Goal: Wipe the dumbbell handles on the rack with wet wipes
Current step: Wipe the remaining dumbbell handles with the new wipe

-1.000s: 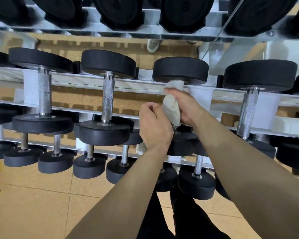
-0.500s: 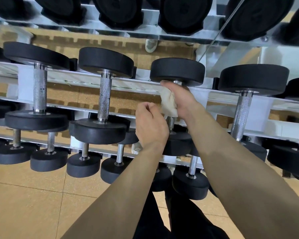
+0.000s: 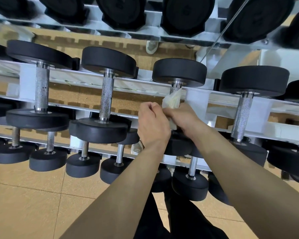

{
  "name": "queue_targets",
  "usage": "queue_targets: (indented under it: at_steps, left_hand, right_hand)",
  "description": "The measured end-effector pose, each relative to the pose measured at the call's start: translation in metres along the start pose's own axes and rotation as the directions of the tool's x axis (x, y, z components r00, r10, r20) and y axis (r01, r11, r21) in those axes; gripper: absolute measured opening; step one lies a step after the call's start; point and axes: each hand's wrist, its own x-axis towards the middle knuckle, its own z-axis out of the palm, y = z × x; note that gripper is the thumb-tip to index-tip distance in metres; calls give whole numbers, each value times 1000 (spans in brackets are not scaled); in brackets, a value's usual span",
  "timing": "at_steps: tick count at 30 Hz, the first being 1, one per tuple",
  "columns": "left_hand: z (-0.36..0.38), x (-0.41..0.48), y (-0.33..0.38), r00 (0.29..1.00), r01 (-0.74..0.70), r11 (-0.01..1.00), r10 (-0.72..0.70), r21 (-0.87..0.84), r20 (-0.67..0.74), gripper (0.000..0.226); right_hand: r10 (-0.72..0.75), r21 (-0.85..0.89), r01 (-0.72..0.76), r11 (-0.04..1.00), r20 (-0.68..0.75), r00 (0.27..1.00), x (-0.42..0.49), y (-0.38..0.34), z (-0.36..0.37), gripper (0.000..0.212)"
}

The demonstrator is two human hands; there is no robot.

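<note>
Right hand — grip curled round wet wipe, wrapped on the third middle-tier dumbbell handle of the rack. Left hand curled alongside; cannot tell if it holds anything. Judged mid-task — other handles remain; which are already wiped doesn't show.

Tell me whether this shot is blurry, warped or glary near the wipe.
Head view: wide-angle bending bows the rack rail; the wipe and right hand look slightly soft, the handle to their left sharp; lighting even, no hard glare on the wipe.
</note>
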Motion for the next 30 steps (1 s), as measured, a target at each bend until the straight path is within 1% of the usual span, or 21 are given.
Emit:
queue_targets:
  at_steps: [1, 2, 4, 6, 7, 9, 10, 11, 12, 13, 14, 16, 17, 18, 19, 21, 22, 24, 26, 28, 30]
  left_hand:
    - [1, 0, 0, 1000, -3, 1000, 3, 23, 19, 20]
    - [1, 0, 0, 999, -5, 999, 3, 52, 39, 23]
    - [1, 1, 0, 998, -8, 996, 1, 93, 66, 31]
    - [1, 1, 0, 996, -6, 995, -3, 103, 84, 32]
    - [1, 1, 0, 995, -2, 995, -7, 98, 96, 30]
    - [0, 4, -1, 991, 10, 997, -20, 75, 131, 28]
    - [0, 5, -1, 988, 21, 998, -30, 62, 149, 27]
    - [0, 7, -2, 985, 30, 998, -38, 50, 167, 26]
    - [-1, 8, -3, 982, 32, 999, -38, 35, 185, 26]
    - [-1, 10, -6, 980, 30, 999, -31, 12, 199, 24]
    - [0, 11, -8, 978, 25, 1000, -20, -18, 209, 20]
    - [-1, 13, -12, 972, 9, 997, 8, -73, 236, 16]
    - [-2, 15, -13, 964, 9, 996, 13, -84, 267, 16]
    - [-3, 17, -13, 951, 20, 996, 9, -90, 309, 18]
    - [-4, 19, -12, 935, 43, 994, -5, -99, 354, 20]
    - [-7, 24, -8, 912, 89, 989, -34, -116, 410, 18]
    - [-9, 28, -7, 908, 95, 988, -36, -120, 418, 13]
    - [-12, 34, -2, 902, 120, 985, -55, -125, 427, 8]
    - [-13, 38, 0, 875, 147, 983, -77, -109, 477, 23]
    - [-11, 39, -1, 829, 95, 993, -40, -70, 558, 37]
    - [-7, 41, -3, 801, 6, 999, 25, -49, 598, 32]
  right_hand:
    - [-1, 21, 2, 1000, -58, 998, 1, -6, 0, 28]
    - [5, 107, 5, 994, -91, 996, 4, -13, 1, 26]
    - [36, 319, 0, 948, -109, 993, 11, -30, 3, 30]
    - [44, 405, 2, 914, -104, 994, 17, -43, 3, 39]
    - [39, 436, -2, 900, -76, 996, 17, -46, 2, 43]
    - [19, 512, -38, 858, 43, 999, 14, -41, -2, 49]
    - [12, 528, -66, 847, 104, 994, 9, -35, -4, 46]
    - [8, 500, -82, 862, 149, 989, 4, -28, -5, 37]
    - [-6, 432, -75, 899, 183, 983, 2, -20, -6, 28]
    - [-24, 345, -44, 938, 192, 981, 2, -12, -7, 24]
    - [-41, 246, -5, 969, 179, 983, 2, -6, -9, 28]
    - [-62, 50, 54, 997, 163, 985, 0, 1, -13, 48]
    - [-70, -28, 75, 997, 155, 985, -2, 2, -16, 52]
    - [-86, -64, 96, 993, 142, 986, -5, 5, -20, 47]
    - [-105, -55, 113, 992, 127, 986, -7, 9, -25, 38]
    - [-119, 77, 112, 991, 100, 988, -14, 14, -34, 24]
    - [-120, 147, 109, 983, 72, 990, -17, 16, -37, 21]
    - [-101, 214, 105, 971, -31, 994, -24, 19, -38, 16]
    - [-88, 256, 112, 960, -102, 991, -29, 19, -38, 16]
    - [-82, 309, 117, 944, -121, 989, -34, 16, -37, 17]
    - [-69, 363, 126, 923, -166, 984, -35, 14, -37, 17]
